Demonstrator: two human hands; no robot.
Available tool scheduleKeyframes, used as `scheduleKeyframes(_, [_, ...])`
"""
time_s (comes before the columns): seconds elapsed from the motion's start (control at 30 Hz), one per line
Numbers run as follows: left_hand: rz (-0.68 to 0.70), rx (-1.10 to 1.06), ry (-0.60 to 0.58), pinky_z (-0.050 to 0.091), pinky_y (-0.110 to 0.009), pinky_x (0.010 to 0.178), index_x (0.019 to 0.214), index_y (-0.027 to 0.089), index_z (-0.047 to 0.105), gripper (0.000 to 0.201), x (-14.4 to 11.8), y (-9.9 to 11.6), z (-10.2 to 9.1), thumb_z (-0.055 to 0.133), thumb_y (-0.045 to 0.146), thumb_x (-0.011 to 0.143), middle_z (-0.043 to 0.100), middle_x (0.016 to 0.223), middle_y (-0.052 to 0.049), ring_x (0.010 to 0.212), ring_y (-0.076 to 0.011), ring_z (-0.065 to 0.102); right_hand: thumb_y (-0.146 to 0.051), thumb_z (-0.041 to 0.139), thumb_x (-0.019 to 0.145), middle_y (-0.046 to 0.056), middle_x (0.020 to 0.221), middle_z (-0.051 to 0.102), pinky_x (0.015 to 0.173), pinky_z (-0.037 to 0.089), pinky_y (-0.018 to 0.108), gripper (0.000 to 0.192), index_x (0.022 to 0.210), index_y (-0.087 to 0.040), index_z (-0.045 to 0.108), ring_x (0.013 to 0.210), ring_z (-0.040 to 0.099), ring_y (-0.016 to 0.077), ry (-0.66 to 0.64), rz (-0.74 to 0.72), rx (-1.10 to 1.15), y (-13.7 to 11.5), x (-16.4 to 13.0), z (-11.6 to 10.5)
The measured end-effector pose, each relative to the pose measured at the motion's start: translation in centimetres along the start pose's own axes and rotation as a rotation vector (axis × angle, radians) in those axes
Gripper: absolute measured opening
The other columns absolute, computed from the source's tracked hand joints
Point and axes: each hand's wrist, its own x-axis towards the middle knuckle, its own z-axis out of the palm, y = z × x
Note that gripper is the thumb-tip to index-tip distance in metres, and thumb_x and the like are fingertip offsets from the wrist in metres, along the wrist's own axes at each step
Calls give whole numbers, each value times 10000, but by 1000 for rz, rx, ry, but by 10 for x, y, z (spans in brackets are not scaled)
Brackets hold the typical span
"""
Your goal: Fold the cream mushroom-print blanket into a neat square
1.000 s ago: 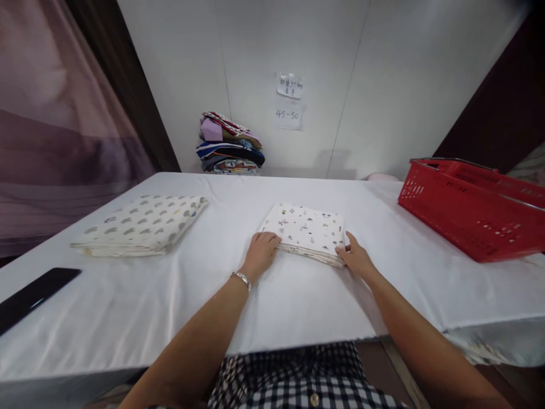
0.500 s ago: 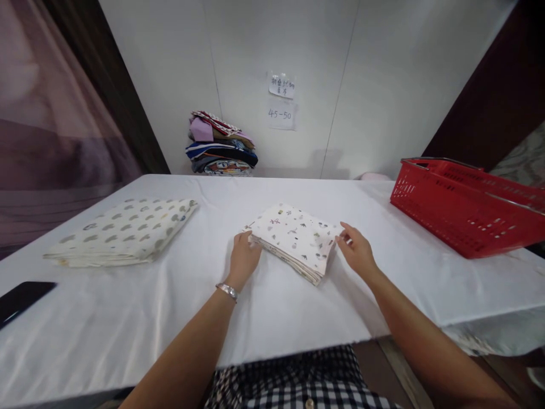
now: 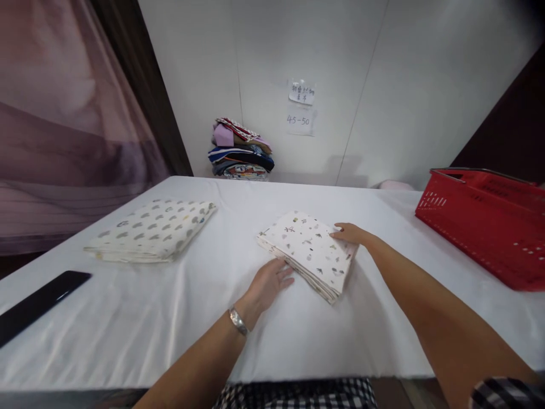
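A folded white cloth point(image 3: 309, 244) with small printed plants and mushrooms lies in front of me, its stacked layers showing along the near edge. My left hand point(image 3: 269, 279) is at that near edge, palm turned partly up and fingers stretched out toward the layers. Whether its fingertips touch the cloth is hard to tell. On the far right part of the cloth's top rests my right hand point(image 3: 347, 233), fingers laid out flat and pointing left.
Left on the white-covered table point(image 3: 221, 307) lies another folded cloth point(image 3: 157, 230) with grey-green shapes, and nearer me a black phone point(image 3: 42, 301). A red basket point(image 3: 481, 221) stands at the right. Folded fabrics point(image 3: 242, 150) are stacked against the wall below paper signs point(image 3: 301, 108).
My left hand has left the cloth's left corner for its near edge, turning palm up. My right hand has moved from beside the right edge onto the top. The view has turned slightly left.
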Motion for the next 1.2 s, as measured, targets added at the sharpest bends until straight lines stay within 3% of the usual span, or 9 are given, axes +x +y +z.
scheduleKeyframes(0.13, [-24, -53, 48, 351, -395, 1079, 1120, 158, 583, 317, 4, 0, 1, 544, 293, 836, 459, 1388, -123, 1235, -249, 480, -529, 615, 753, 135, 1319, 536, 979, 419, 370, 711, 1347, -165, 471, 1160, 538, 275, -42, -1, 69, -8, 10, 2])
scheduleKeyframes(0.3, [1, -68, 60, 382, -359, 1060, 1079, 143, 599, 292, 7, -2, 2, 544, 294, 836, 535, 1302, -141, 1175, -219, 532, -466, 745, 615, 134, 1288, 562, 951, 433, 391, 695, 1220, -165, 584, 1121, 554, 296, -29, 60, 292, -13, 12, 6])
scheduleKeyframes(0.43, [42, -50, 34, 395, -366, 1047, 1127, 141, 552, 344, 8, -5, 1, 583, 296, 821, 537, 1300, -143, 1157, -223, 544, -435, 784, 552, 151, 1167, 636, 828, 501, 367, 695, 1162, -147, 615, 1000, 622, 290, -174, 166, 415, 5, 0, -3])
scheduleKeyframes(0.63, [76, 51, 149, 450, -365, 991, 1397, 195, 241, 819, 11, -16, 3, 716, 298, 737, 298, 1478, -165, 1231, -249, 477, -421, 766, 586, 144, 1045, 691, 759, 536, 343, 528, 1024, -150, 650, 911, 662, 264, -318, 300, 566, 35, -48, -10])
scheduleKeyframes(0.77, [86, 155, 139, 436, -356, 993, 1415, 196, 204, 881, 14, -16, 15, 730, 300, 716, 194, 1517, -171, 1275, -261, 420, -402, 746, 629, 148, 1015, 701, 728, 554, 327, 420, 939, -138, 643, 864, 677, 256, -339, 296, 715, 38, -75, -4])
scheduleKeyframes(0.9, [67, 163, 129, 468, -346, 914, 1289, 188, 353, 666, 16, -12, 33, 706, 274, 732, 338, 1450, -177, 1196, -255, 491, -385, 741, 638, 159, 1014, 700, 721, 565, 349, 435, 973, -133, 625, 861, 680, 270, -298, 341, 900, 37, -89, 0])
scheduleKeyframes(1.0, [94, 177, 124, 495, -336, 808, 1145, 171, 420, 471, 20, -13, 42, 678, 272, 763, 487, 1326, -176, 1076, -236, 562, -394, 656, 698, 170, 1029, 693, 762, 556, 364, 401, 986, -117, 628, 904, 673, 274, -380, 352, 1033, 32, -98, -3])
scheduleKeyframes(1.1, [98, 183, 163, 499, -317, 710, 1082, 171, 434, 463, 26, -17, 47, 717, 279, 732, 563, 1220, -155, 918, -204, 605, -455, 506, 780, 174, 1039, 686, 777, 543, 371, 419, 992, -118, 638, 957, 658, 269, -477, 327, 1069, 23, -109, -10])
scheduleKeyframes(1.2, [57, 205, 214, 479, -293, 642, 1077, 170, 467, 490, 29, -19, 51, 748, 312, 701, 615, 1094, -119, 780, -169, 603, -494, 430, 809, 175, 1015, 690, 766, 533, 376, 459, 974, -128, 653, 954, 656, 270, -480, 255, 1081, 15, -119, -18])
